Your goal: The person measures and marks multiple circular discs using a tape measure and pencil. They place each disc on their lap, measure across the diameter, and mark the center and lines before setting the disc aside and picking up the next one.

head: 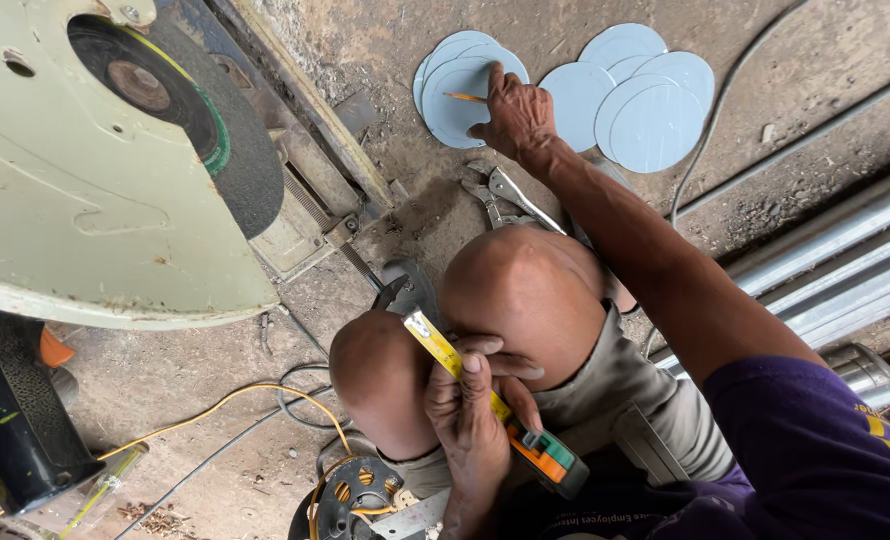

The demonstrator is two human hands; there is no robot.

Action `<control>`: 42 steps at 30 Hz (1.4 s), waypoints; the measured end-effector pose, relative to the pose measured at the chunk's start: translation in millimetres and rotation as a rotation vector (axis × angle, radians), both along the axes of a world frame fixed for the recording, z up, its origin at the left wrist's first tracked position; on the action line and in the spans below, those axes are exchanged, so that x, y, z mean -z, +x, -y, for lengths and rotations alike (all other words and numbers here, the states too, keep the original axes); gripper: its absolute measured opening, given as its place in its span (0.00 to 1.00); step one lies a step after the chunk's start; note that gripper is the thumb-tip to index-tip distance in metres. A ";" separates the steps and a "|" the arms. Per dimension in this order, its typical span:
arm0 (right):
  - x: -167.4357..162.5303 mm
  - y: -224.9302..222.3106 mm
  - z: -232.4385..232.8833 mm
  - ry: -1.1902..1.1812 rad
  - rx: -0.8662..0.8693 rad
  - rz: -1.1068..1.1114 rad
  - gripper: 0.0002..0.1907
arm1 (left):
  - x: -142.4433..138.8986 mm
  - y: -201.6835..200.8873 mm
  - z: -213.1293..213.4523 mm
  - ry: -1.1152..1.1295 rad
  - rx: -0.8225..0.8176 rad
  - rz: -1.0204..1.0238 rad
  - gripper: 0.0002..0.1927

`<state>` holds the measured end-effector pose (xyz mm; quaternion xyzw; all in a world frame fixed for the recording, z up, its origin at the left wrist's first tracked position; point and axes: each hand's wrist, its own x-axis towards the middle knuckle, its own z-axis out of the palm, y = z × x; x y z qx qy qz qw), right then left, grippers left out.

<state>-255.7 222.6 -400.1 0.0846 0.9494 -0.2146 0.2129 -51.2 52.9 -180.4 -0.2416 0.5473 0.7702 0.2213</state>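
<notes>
**Squatting person: tape measure in one hand, pencil on grey discs in the other**

The tape measure (pixel 485 405) sits in the left hand (pixel 473 425), down between the person's bent knees. Fingers are wrapped around the yellow blade, thumb pressed on top of it; the orange, green and grey case sticks out just to the right of the hand. The blade runs up-left from the fist, past the knee, and ends near a dark metal piece on the floor.

The right hand (pixel 515 115) is stretched far forward, well apart from the left. It pinches a pencil (pixel 464 97), whose tip lies on the top disc of a stack of pale blue-grey discs (pixel 455 105); the fingers rest on that disc. More discs (pixel 645 100) of the same kind lie overlapped just right of the hand.

Just below the right wrist lie metal pliers (pixel 500 195) on the dirty concrete floor (pixel 385 60).

Far left of both hands stands a cut-off saw (pixel 105 190) with a pale green guard and a dark round blade. Below the left hand is a small black wheel-shaped part with a yellow cable (pixel 215 405) running left across the floor. Right of the arm lie long metal pipes (pixel 845 270).
</notes>
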 end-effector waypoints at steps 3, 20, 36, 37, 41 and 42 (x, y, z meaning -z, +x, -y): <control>6.9 -13.7 10.6 0.060 -0.054 -0.033 0.64 | 5.7 -9.1 5.8 0.041 0.008 0.000 0.17; 27.6 -30.7 13.5 -0.157 0.160 0.138 0.18 | 12.0 -14.0 12.1 0.094 0.048 0.035 0.18; 24.4 -52.3 24.9 -0.064 -0.152 0.123 0.27 | 14.7 -19.2 14.7 0.172 0.018 0.068 0.17; 28.0 -52.6 21.7 -0.084 -0.099 0.116 0.26 | 15.3 -19.5 14.8 0.171 0.014 0.072 0.17; 34.8 -42.1 0.4 0.000 -0.215 -0.071 0.16 | 14.9 -19.6 14.6 0.170 0.028 0.066 0.17; 34.2 -37.5 -4.5 0.004 -0.223 -0.130 0.14 | 14.7 -19.7 14.2 0.166 0.031 0.078 0.17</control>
